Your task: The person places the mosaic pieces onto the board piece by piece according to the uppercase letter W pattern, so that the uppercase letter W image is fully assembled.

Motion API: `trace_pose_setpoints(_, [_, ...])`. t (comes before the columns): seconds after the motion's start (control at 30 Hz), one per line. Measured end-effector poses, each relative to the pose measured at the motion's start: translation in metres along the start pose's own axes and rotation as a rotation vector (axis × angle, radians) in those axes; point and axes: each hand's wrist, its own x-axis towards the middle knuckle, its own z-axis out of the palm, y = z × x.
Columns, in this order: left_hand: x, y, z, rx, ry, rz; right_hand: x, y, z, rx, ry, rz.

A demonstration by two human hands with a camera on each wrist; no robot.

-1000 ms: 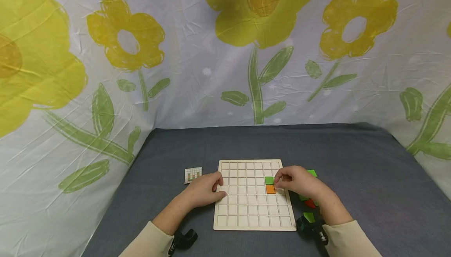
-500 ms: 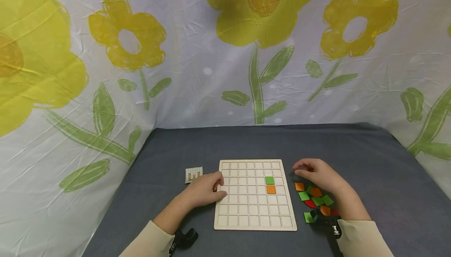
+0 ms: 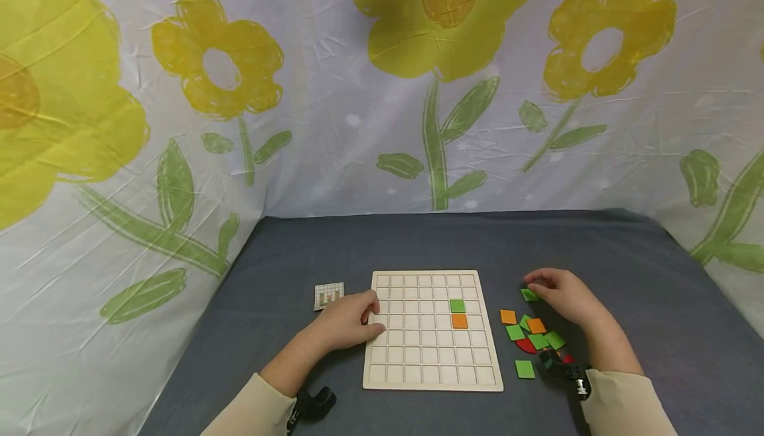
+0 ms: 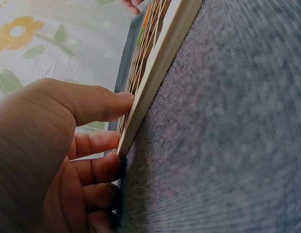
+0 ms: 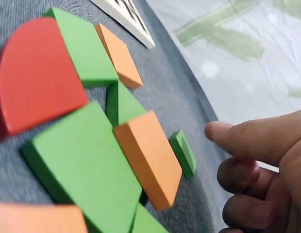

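A pale wooden grid board (image 3: 418, 356) lies on the dark cloth, with a green square tile (image 3: 457, 306) and an orange square tile (image 3: 459, 321) in its cells. My left hand (image 3: 349, 320) holds the board's left edge; in the left wrist view the thumb (image 4: 104, 103) lies on the rim with the curled fingers beside it. To the right of the board, my right hand (image 3: 561, 293) hovers with loosely bent fingers at a lone green tile (image 3: 529, 295). The right wrist view shows a gap between those fingers and the green tile (image 5: 183, 154).
A loose pile of green, orange and red pieces lies right of the board, including a red curved piece (image 3: 525, 346) and an orange tile (image 3: 508, 317). One green tile (image 3: 525, 369) sits nearer the front. A small pattern card (image 3: 328, 295) lies left of the board.
My right hand has left the board's tiles and moved right to the lone green tile, uncovering the pile. The left hand has stayed on the board's edge.
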Motion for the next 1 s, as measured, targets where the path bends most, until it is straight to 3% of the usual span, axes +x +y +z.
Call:
trace_pose_setpoints(0.53, [0.000, 0.001, -0.001, -0.008, -0.004, 0.004, -0.006, 0.012, -0.009, 0.035, -0.097, 0.052])
trace_pose_setpoints(1.0, [0.000, 0.002, -0.002, -0.014, -0.007, 0.003, -0.005, 0.013, -0.008, 0.016, -0.087, 0.049])
